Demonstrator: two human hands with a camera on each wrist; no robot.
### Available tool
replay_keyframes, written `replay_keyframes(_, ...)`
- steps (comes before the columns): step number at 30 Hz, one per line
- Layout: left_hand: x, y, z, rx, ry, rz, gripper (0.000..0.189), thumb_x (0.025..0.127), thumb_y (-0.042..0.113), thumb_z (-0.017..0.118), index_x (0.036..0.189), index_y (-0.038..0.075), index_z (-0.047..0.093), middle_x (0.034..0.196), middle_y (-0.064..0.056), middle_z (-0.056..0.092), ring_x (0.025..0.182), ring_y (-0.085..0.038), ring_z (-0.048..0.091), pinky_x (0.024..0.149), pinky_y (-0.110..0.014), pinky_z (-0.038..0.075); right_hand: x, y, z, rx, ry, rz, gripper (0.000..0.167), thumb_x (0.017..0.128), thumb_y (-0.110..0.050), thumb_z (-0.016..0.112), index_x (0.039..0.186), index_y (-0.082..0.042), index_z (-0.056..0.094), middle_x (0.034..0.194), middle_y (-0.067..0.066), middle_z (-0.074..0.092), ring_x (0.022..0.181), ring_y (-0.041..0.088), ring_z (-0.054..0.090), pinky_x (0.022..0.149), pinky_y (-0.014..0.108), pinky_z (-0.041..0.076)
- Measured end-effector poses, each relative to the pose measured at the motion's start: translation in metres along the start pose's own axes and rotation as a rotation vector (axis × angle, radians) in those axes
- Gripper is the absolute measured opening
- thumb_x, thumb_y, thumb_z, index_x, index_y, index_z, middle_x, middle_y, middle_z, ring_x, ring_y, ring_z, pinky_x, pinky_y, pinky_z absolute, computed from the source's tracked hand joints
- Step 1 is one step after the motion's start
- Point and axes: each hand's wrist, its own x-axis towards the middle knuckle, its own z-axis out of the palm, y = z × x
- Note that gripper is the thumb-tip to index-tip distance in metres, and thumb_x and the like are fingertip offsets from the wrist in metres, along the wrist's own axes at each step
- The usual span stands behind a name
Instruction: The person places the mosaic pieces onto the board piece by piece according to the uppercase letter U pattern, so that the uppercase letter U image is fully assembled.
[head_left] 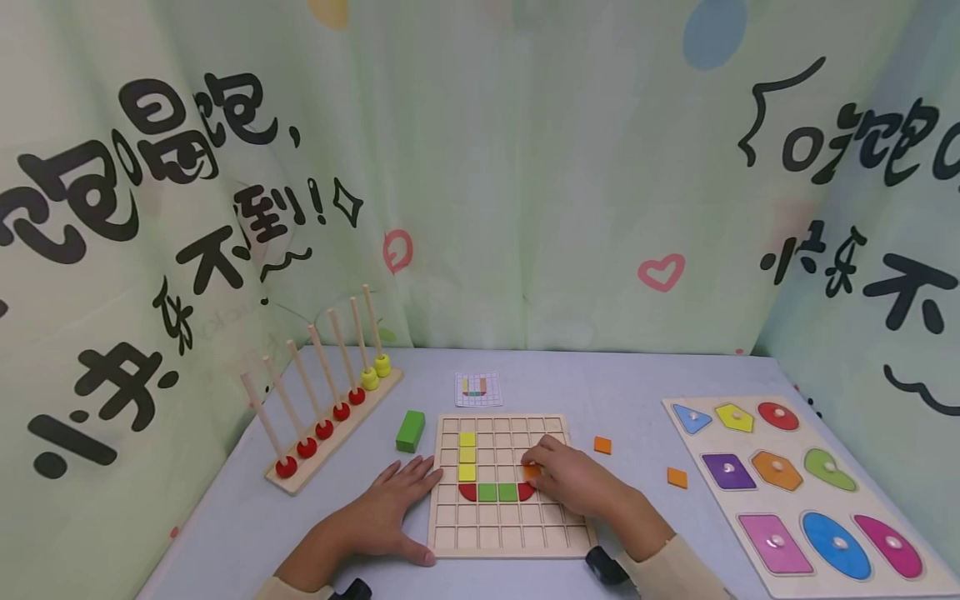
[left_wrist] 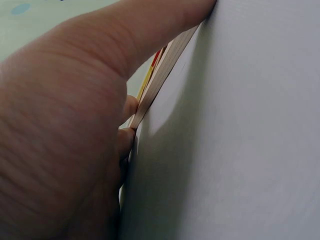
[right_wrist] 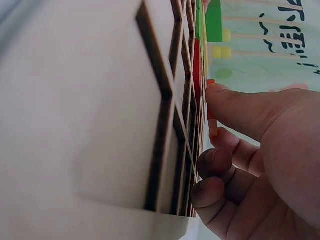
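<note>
A wooden grid board (head_left: 495,542) lies on the table. Its left part carries a column of yellow square tiles (head_left: 467,456); below runs a row of green tiles (head_left: 487,492) between two rounded red pieces (head_left: 468,492). My right hand (head_left: 570,479) pinches an orange square tile (head_left: 531,472) at the board, just above the right red piece. In the right wrist view the thumb (right_wrist: 235,105) presses on the orange tile, with the other fingers curled below. Along the board's left edge rests my left hand (head_left: 386,512), fingers extended and thumb at the near corner.
Two loose orange tiles (head_left: 602,445) lie right of the board. Behind it is a small pattern card (head_left: 477,390); a green block (head_left: 410,431) lies to its left. A peg stand (head_left: 330,439) with red and yellow beads stands left. A knobbed shape puzzle (head_left: 723,525) lies right.
</note>
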Motion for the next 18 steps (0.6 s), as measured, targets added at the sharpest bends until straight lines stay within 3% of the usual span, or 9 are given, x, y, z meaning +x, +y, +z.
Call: replay_keyframes(18,0.0009,0.0002,0.0003,-0.009,-0.011,-0.005,0.118,0.059,0.081,0.068,0.155,0.024,0.03,0.161,0.001,0.019,0.148,-0.022,0.007,0.116,-0.053,0.003,0.0048,-0.0023,-0.0099,0.014,-0.048,0.006,0.025,0.095,-0.017,0.063,0.12,-0.013,0.064,0.11,-0.008,0.052,0.088,0.01,0.052,0.082,0.032,0.05)
